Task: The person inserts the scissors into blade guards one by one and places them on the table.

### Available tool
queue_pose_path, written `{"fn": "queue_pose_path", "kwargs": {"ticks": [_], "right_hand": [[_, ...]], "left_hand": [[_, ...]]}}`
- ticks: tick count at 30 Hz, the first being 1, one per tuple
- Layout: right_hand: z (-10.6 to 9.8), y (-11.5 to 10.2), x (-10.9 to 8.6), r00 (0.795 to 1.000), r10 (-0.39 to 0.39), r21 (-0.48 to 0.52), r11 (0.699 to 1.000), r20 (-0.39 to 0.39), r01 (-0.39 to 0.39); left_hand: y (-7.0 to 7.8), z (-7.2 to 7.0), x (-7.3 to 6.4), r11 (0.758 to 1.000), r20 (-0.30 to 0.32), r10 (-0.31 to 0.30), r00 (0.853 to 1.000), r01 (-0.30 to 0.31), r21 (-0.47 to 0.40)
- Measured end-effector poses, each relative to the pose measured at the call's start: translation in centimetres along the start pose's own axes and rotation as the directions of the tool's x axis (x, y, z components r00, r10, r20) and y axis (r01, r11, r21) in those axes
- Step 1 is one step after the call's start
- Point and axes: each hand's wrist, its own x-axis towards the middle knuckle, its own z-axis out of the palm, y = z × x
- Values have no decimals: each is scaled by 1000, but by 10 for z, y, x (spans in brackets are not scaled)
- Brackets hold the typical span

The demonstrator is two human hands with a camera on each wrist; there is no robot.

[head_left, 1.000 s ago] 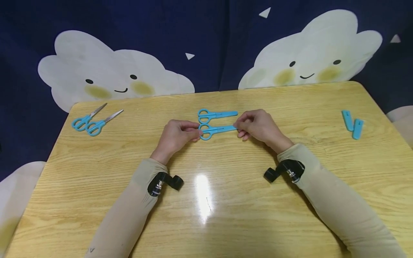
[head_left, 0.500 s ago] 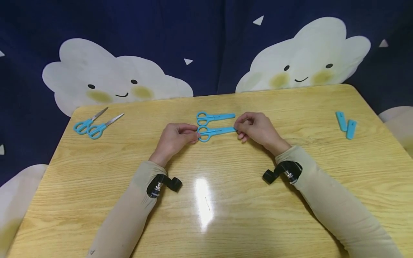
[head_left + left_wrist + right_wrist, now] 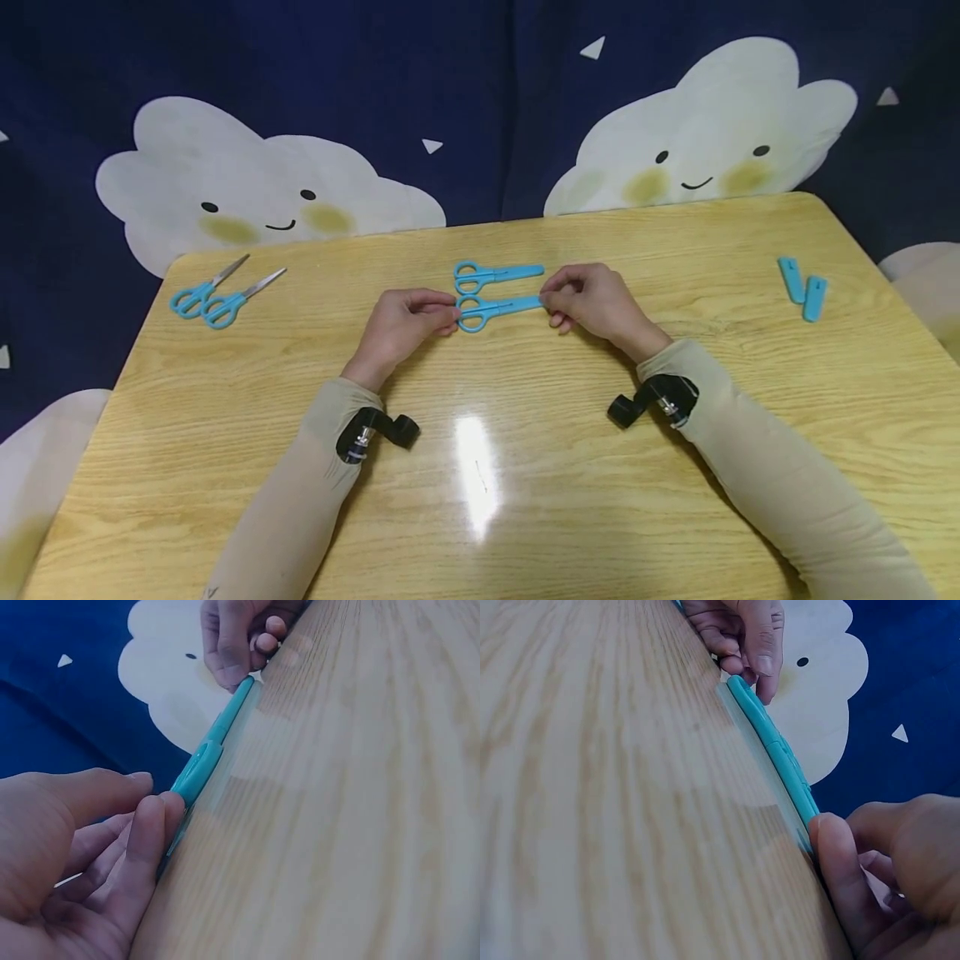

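Observation:
A pair of blue scissors (image 3: pixel 477 314) lies flat on the table, its blades inside a matching blue sheath (image 3: pixel 521 304). My left hand (image 3: pixel 405 323) holds the handle loops at their left end, thumb and fingers close together. At the opposite end, the thumb and fingers of my right hand (image 3: pixel 595 302) pinch the sheath's tip. Directly behind lies a second sheathed pair of blue scissors (image 3: pixel 487 274), parallel to the first, its handle near the front pair's loops. Both wrist views show the held scissors edge-on, low against the tabletop.
Two unsheathed blue scissors, a rear pair (image 3: pixel 197 297) and a front pair (image 3: pixel 225 308), lie at the table's far left. Two loose blue sheaths, one left (image 3: pixel 791 279) and one right (image 3: pixel 814 298), lie at far right. A dark blue cloud-print curtain (image 3: pixel 487 100) hangs behind the table (image 3: pixel 570 500).
The head view has shifted slightly. Both hands keep their places at the two ends of the front scissors, and the other scissors and sheaths lie as before.

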Motion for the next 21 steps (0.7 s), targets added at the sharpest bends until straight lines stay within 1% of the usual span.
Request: {"fn": "queue_pose_path", "kwargs": {"ticks": [4,7,12,21], "right_hand": [[-2,3,-2,1000,-6,3,1000,4,6],[-2,2,-3,1000,-9,9,1000,8,9],[-1,0,-3,1000,-3,1,1000,1,3],[-1,3,-3,1000,-29,-17,999,0,29]], "left_hand": [[0,2,1,999,-6,34,999,-34,-16],[-1,1,1,998,-13,64,998,-64,-21],[1,-7,0,996,-53,87,995,-87,-6],[-1,-29,-7,996,-134,85,987,-79,51]]}}
